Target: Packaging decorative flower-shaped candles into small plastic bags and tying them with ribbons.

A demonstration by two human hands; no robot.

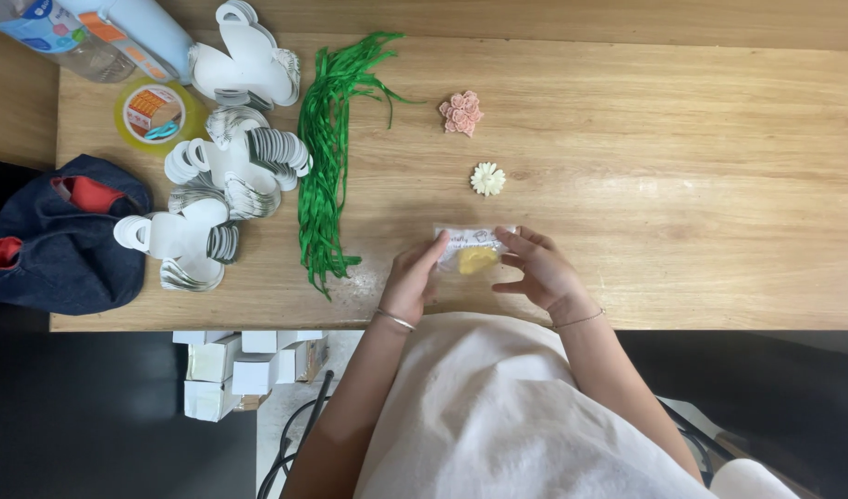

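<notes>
Both hands, left hand and right hand, pinch a small clear plastic packet with fingers closed, lengthwise along the surface's near edge; green ribbon strands lie left.

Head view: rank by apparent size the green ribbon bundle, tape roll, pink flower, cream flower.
1. green ribbon bundle, by far the largest
2. tape roll
3. pink flower
4. cream flower, only slightly smaller than the pink one; that pair is close.

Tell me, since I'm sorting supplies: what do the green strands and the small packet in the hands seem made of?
Green strands: probably glossy plastic or satin ribbon; thin, flat, shiny strips. Small packet: seemingly clear plastic film, since a yellow piece shows through. Left hand and right hand hold it.
</notes>
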